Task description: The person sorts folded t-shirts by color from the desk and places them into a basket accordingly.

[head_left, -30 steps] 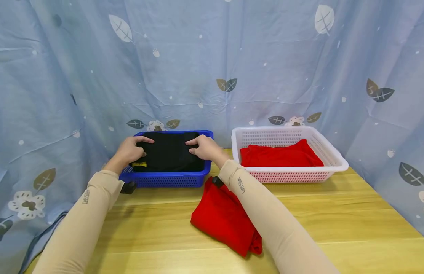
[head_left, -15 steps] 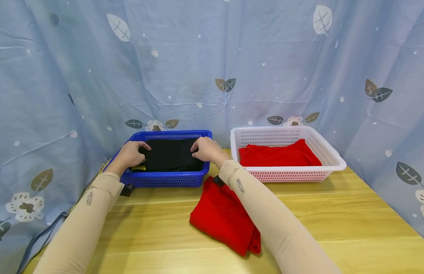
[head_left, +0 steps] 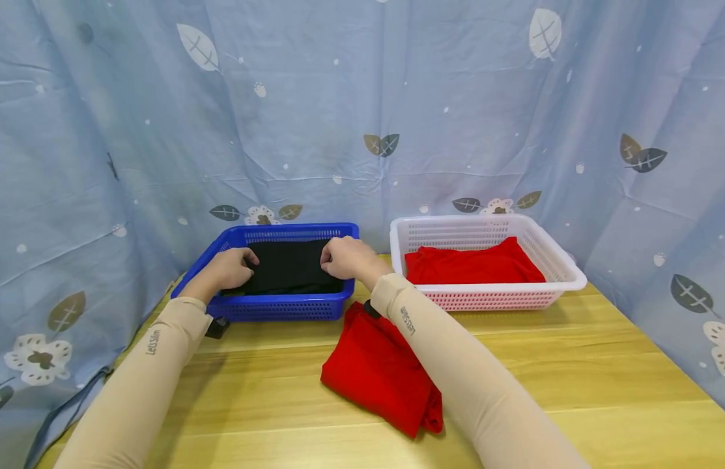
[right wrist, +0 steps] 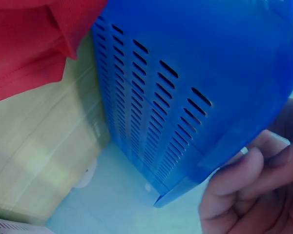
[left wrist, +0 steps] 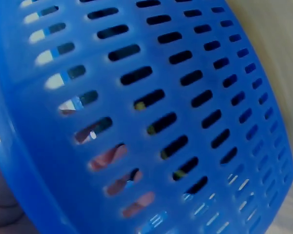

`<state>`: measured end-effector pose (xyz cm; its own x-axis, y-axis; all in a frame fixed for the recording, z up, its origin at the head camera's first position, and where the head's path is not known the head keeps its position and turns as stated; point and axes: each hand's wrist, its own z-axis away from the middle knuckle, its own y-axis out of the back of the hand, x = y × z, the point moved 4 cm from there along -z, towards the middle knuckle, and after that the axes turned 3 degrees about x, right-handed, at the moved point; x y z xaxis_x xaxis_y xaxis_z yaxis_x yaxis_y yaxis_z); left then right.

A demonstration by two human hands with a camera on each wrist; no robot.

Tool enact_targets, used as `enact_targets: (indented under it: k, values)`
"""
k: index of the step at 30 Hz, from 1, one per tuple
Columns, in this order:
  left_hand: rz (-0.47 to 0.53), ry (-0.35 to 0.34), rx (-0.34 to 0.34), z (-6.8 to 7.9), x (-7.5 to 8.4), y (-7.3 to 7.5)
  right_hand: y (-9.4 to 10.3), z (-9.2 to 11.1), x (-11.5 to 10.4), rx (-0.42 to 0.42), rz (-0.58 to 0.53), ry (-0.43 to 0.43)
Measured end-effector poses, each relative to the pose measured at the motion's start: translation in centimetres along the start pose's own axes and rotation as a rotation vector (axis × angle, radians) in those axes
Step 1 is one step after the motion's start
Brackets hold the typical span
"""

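A folded black cloth (head_left: 288,264) lies in the blue plastic basket (head_left: 280,307) at the back left of the table. My left hand (head_left: 227,268) is over the cloth's left end, fingers bent and thumb apart from them. At its right end, my right hand (head_left: 350,259) has its fingers loosely bent downward by the cloth's edge. Bent fingers (right wrist: 234,180) show beside the basket's rim in the right wrist view, with no cloth visible between them. The perforated basket wall (left wrist: 151,78) hides most of the left hand in the left wrist view.
A white basket (head_left: 491,288) holding red cloth (head_left: 473,266) stands right of the blue one. Folded red cloth (head_left: 380,378) lies on the wooden table (head_left: 268,404), partly under my right forearm. A patterned blue curtain (head_left: 315,117) hangs close behind and at the sides.
The black cloth has dropped lower into the blue basket, baring its back wall. Both hands have come down, their fingers more bent. A yellow patch at the cloth's left is now hidden.
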<state>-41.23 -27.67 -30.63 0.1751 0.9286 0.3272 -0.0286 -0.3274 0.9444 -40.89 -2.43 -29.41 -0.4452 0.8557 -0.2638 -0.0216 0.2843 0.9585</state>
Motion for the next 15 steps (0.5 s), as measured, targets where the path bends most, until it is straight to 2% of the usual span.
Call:
enact_targets:
  k: [5,8,15]
  values:
    - [-0.028,0.005,-0.064,0.0,0.5,0.1,0.0,0.0,-0.7,-0.037,0.072,0.012]
    - [-0.026,0.003,-0.079,0.2,0.9,0.2,0.1,0.1,-0.8,-0.039,0.069,0.003]
    - [0.002,-0.046,-0.022,1.0,1.3,-0.4,0.2,0.9,-0.2,-0.070,-0.033,0.026]
